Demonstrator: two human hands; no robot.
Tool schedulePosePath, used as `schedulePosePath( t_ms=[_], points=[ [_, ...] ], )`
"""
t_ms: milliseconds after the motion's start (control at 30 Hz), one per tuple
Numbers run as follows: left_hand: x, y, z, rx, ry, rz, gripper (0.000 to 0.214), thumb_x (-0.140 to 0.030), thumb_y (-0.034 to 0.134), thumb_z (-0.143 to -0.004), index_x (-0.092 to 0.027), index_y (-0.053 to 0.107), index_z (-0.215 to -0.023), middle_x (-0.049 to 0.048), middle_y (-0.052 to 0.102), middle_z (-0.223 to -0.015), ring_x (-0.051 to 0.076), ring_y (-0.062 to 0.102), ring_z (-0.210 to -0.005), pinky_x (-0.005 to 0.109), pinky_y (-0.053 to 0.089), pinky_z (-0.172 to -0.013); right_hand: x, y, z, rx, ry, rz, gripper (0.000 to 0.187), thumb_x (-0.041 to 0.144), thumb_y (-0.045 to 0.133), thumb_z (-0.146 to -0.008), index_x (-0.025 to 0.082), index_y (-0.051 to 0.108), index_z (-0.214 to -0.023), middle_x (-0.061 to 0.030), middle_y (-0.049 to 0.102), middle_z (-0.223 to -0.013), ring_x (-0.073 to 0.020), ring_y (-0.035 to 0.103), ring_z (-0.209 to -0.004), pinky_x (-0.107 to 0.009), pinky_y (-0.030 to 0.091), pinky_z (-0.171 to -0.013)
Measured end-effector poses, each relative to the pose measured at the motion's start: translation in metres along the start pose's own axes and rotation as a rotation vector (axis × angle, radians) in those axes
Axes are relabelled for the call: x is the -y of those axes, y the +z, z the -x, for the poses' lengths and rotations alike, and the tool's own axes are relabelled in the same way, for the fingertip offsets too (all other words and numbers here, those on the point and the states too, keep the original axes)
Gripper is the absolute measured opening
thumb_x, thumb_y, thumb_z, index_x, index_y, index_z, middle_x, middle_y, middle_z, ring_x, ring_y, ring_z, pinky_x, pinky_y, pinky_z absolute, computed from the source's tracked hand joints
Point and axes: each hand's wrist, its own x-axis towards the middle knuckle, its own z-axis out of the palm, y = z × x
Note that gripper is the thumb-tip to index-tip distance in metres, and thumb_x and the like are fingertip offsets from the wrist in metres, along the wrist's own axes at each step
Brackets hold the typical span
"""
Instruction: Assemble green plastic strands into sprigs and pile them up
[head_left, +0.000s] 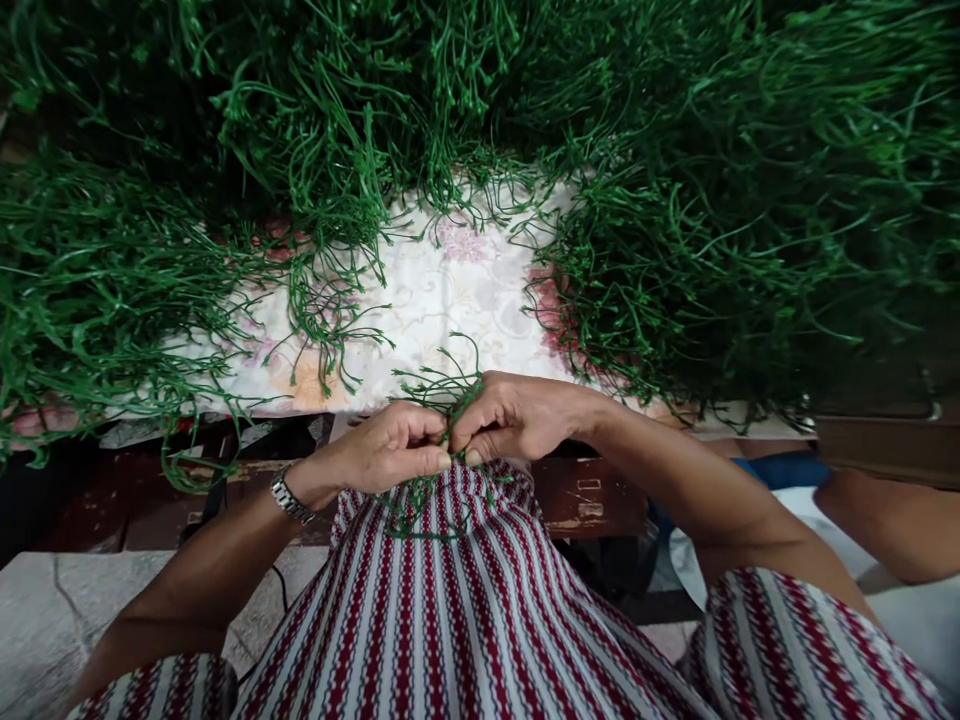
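- The left hand (pixel 386 447) has its thumb and forefinger closed together in a pinch, their tips meeting on a small bunch of thin green strands with little forked ends (pixel 451 388).
- The right hand (pixel 525 415) lies just beside it, its fingers (pixel 480 412) curled in and its thumb pressed near the forefinger, gripping the same bunch; the exact contact is partly hidden by the knuckles.
- The two sets of fingertips almost touch, with only a narrow gap between them, and a bit of green shows there.
- The bunch is at the near edge of the table, in front of the person's body: its forked ends fan out above the hands, over a white cloth printed with pink, red and orange flowers (pixel 420 300), and looser green strands hang below the fingers against a red, white and dark striped garment (pixel 450 620).
- A silver metal-link wristwatch (pixel 291 497) circles the left wrist.
- Large heaps of similar green strands lie on the cloth: one to the left (pixel 90 270), one along the far side (pixel 360 130) and one to the right (pixel 712 260), all apart from the fingers.
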Motion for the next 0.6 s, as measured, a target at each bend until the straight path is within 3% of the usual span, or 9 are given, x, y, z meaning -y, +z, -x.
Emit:
schedulePosePath(
  t_ms=[200,333,433,600],
  points=[
    [-0.001,0.001,-0.002,-0.015,-0.018,0.025,0.026,-0.031,0.050,-0.075,-0.016,0.039,-0.058,-0.0068,0.029,-0.054,0.006,0.025,-0.050,0.020,0.021,-0.045,-0.004,0.002,0.004,-0.056,0.025,0.025,0.018,0.015,0.050,-0.084,0.008,0.056,-0.069,0.0045,0.040,-0.057,-0.0040,0.034,-0.054,-0.015,0.029,-0.053],
    [-0.006,-0.001,-0.004,-0.172,0.010,-0.141,0.024,-0.026,0.046,-0.078,-0.016,0.035,-0.059,-0.0061,0.029,-0.057,0.006,0.027,-0.053,0.020,0.022,-0.049,-0.006,0.004,0.006,-0.196,0.044,0.173,0.020,0.025,0.047,-0.088,0.008,0.058,-0.082,0.0020,0.047,-0.064,-0.0054,0.038,-0.058,-0.016,0.031,-0.056],
    [-0.011,-0.001,-0.005,-0.276,0.020,-0.262,0.023,-0.023,0.044,-0.080,-0.017,0.035,-0.060,-0.0054,0.031,-0.059,0.007,0.030,-0.056,0.021,0.025,-0.052,-0.006,0.009,0.005,-0.294,0.034,0.245,0.028,0.036,0.051,-0.087,0.010,0.056,-0.077,0.0020,0.047,-0.064,-0.0062,0.038,-0.058,-0.017,0.030,-0.055],
    [-0.020,-0.003,-0.001,-0.112,0.111,-0.216,0.027,-0.028,0.043,-0.082,-0.017,0.034,-0.060,-0.0051,0.030,-0.059,0.007,0.028,-0.055,0.021,0.023,-0.050,0.001,0.015,0.006,-0.350,-0.044,0.098,0.030,0.030,0.051,-0.088,0.010,0.053,-0.067,0.0043,0.040,-0.057,-0.0042,0.035,-0.053,-0.016,0.030,-0.053]
  ],
)
